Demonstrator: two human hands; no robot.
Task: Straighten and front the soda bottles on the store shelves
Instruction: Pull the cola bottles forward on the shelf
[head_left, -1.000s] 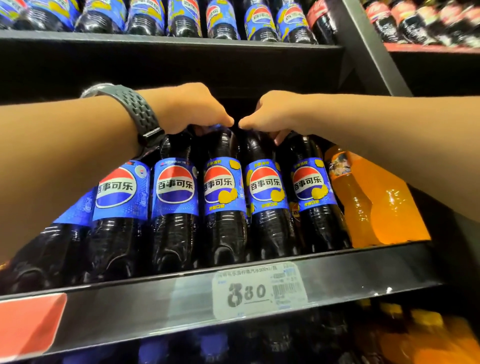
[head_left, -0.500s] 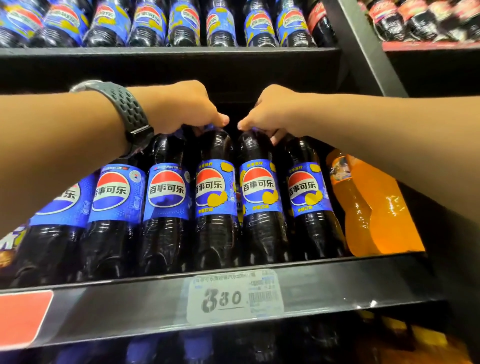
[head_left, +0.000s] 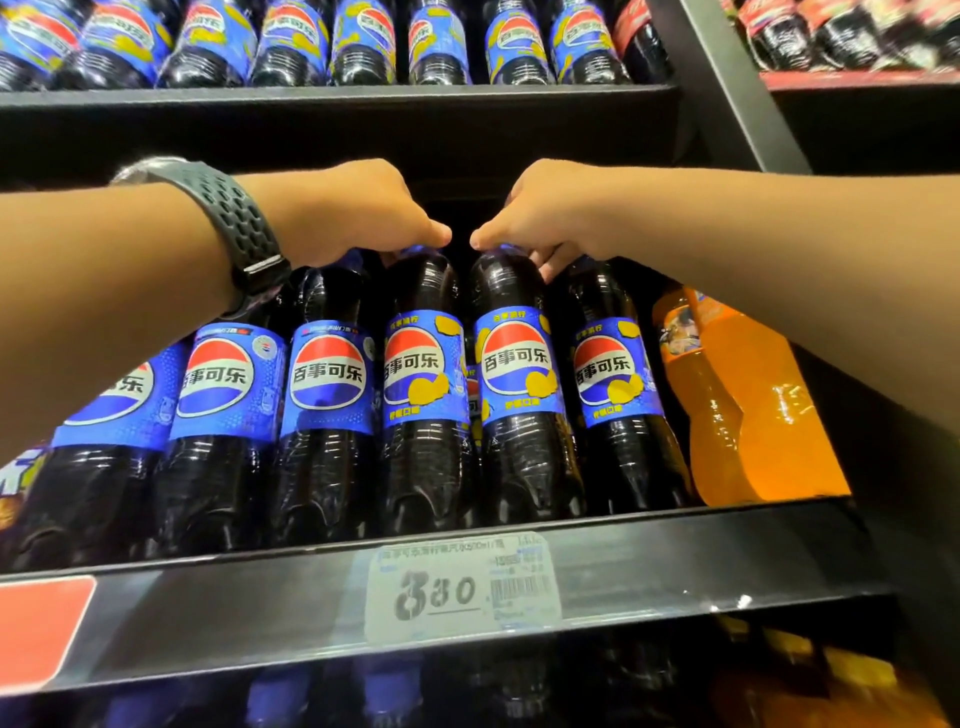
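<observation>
Head view: left hand (head_left: 353, 213) and right hand (head_left: 543, 213) still grip bottles (head_left: 423, 457).

The only open passage is the dark slot at 12 o'clock, between the bottle caps and the underside of the upper shelf (head_left: 337, 119). The left hand (head_left: 358, 213) and right hand (head_left: 545, 213) fill its middle, thumbs nearly touching, fingers curled over the tops of the left-held bottle (head_left: 423, 374) and right-held bottle (head_left: 519, 374). Between these two runs a narrow gap, with another label showing behind it. From 9 o'clock to the centre the cola row (head_left: 223, 384) stands shoulder to shoulder. At 3 o'clock orange bottles (head_left: 753, 405) close the row's end. A slanting upright (head_left: 727, 88) bars 1 o'clock. At 6 o'clock the shelf lip (head_left: 675, 571), with its price tag (head_left: 462, 587), fronts the bottle bases.
</observation>
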